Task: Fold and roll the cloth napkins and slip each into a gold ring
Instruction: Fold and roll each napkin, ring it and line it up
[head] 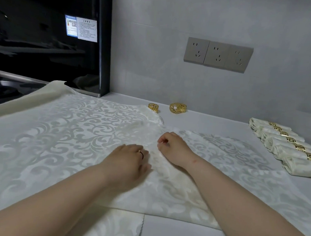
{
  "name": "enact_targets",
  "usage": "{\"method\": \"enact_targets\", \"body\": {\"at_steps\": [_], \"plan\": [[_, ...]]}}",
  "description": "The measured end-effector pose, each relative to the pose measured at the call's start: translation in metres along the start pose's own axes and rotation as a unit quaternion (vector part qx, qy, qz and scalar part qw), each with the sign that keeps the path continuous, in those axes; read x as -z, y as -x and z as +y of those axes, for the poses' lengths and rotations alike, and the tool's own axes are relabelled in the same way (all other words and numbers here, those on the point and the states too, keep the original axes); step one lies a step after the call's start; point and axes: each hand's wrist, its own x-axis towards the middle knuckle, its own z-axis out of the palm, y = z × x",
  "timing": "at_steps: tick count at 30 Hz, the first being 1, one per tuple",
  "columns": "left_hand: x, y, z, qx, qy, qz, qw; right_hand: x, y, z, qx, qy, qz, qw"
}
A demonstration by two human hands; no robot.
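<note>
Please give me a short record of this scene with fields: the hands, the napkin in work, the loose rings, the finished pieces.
hands: left hand and right hand pinch a raised fold of the napkin
napkin state: spread on the counter, not yet rolled
loose rings: gold rings at the back near the wall, empty
finished: rolled napkins in a row at the right, each in a ring
</note>
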Motion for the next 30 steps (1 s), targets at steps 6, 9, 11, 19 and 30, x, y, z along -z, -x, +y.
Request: {"method": "enact_targets", "body": {"at_steps": [6, 9, 11, 19, 30], "plan": [[-0.012, 0.010, 0.001, 0.040, 0.025, -0.047, 0.998, 0.030, -0.044, 0.030, -0.035, 0.140, 0.004, 0.990], [-0.012, 0.013, 0.001, 0.036, 0.010, -0.060, 0.997, 0.043, -0.062, 0.048, -0.075, 0.241, -0.009, 0.968], [-0.012, 0.013, 0.001, 0.037, 0.000, -0.078, 0.996, 0.047, -0.074, 0.061, -0.108, 0.253, -0.024, 0.961], [-0.013, 0.010, -0.002, 0.033, -0.010, -0.110, 0.993, 0.051, -0.090, 0.073, -0.120, 0.224, -0.048, 0.966], [-0.002, 0.011, 0.002, 0.024, 0.008, -0.127, 0.992, 0.103, -0.034, 0.027, 0.007, 0.156, 0.116, 0.981]]}}
